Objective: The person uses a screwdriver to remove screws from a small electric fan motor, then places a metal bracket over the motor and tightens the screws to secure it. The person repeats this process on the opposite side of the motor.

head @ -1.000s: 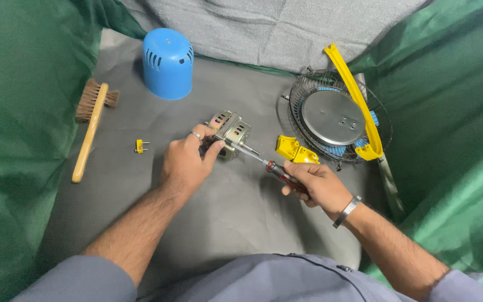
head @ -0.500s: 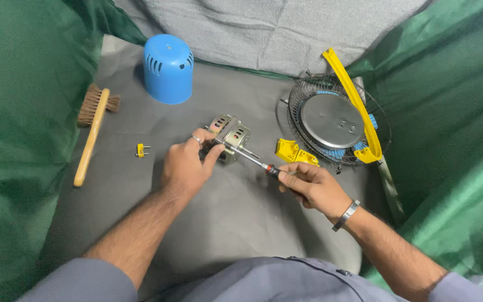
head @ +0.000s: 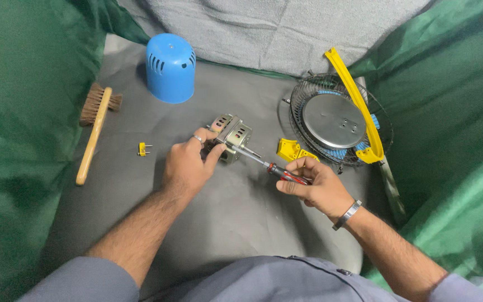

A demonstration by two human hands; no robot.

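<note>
The small metal motor (head: pixel 229 136) sits mid-table, left hand (head: pixel 188 166) in a closed grip around it. The right hand (head: pixel 314 184) pinches a red-handled screwdriver (head: pixel 264 164), tip at the motor. Just beside: 1 yellow bracket (head: pixel 293 150), wire fan guard (head: pixel 336 120); blue cover (head: pixel 170 67) well apart.

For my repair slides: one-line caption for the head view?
Left hand steadies small silver metal motor; right hand drives red-handled screwdriver into it.
</note>
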